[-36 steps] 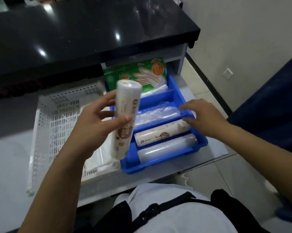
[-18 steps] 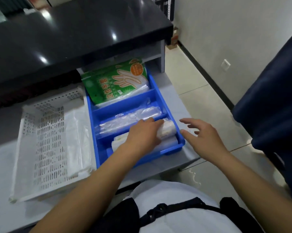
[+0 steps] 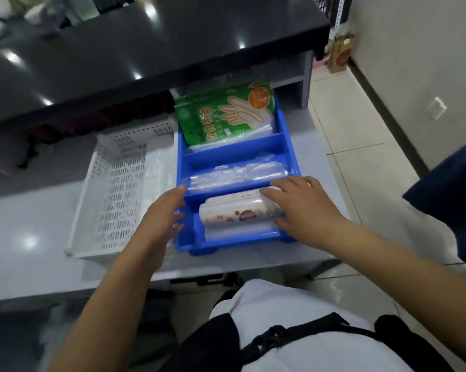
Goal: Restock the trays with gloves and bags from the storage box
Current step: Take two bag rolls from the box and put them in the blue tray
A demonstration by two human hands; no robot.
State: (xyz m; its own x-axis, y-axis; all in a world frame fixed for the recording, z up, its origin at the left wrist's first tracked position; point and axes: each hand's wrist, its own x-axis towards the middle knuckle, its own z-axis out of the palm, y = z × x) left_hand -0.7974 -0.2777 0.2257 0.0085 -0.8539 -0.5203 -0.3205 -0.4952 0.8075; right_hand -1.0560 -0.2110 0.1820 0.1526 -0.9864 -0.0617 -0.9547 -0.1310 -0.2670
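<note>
A blue tray (image 3: pixel 285 135) with three compartments stands on the grey table. A green glove pack (image 3: pixel 226 114) leans in the far compartment. A clear bag roll (image 3: pixel 237 174) lies in the middle one. In the near compartment a printed bag roll (image 3: pixel 232 212) lies on top of other rolls. My right hand (image 3: pixel 304 208) covers the printed roll's right end, with fingers over the top and thumb at the front. My left hand (image 3: pixel 163 210) is at the tray's left wall with relaxed fingers touching it.
A white perforated storage basket (image 3: pixel 111 194) stands left of the tray, with clear plastic (image 3: pixel 158 175) along its right side. A black counter (image 3: pixel 146 49) overhangs the back. The table's right edge drops to a tiled floor (image 3: pixel 360 146). A dark blue chair (image 3: pixel 452 200) is at the right.
My left hand laid the printed roll in the near compartment, then drew back to the tray's left wall. My right hand moved in from beside the tray onto the roll's right end.
</note>
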